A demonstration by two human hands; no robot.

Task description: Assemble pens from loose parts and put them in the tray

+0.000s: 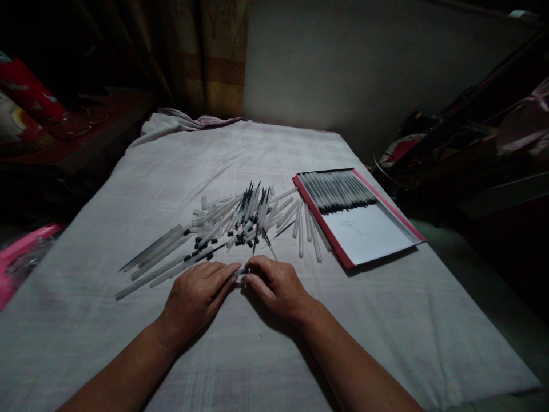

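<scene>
My left hand (195, 292) is closed around a slim translucent pen (241, 272), most of it hidden in the fingers. My right hand (278, 286) pinches the other end, where a dark part shows; I cannot tell whether that is a separate piece. Just beyond both hands lies a loose heap of clear pen barrels (217, 220), with small black caps (206, 243) at its near side. Thin dark-tipped refills (253, 200) stick out of the heap. Several long barrels (158, 252) lie beside my left hand, pointing to the lower left.
On the right, a shallow red-edged box (326, 237) holds a neat row of black-ended pens (337, 191) in its far half. A pale checked cloth (266, 366) covers the surface. Dark furniture (86, 131) stands left, a curtain (214, 57) and wall behind.
</scene>
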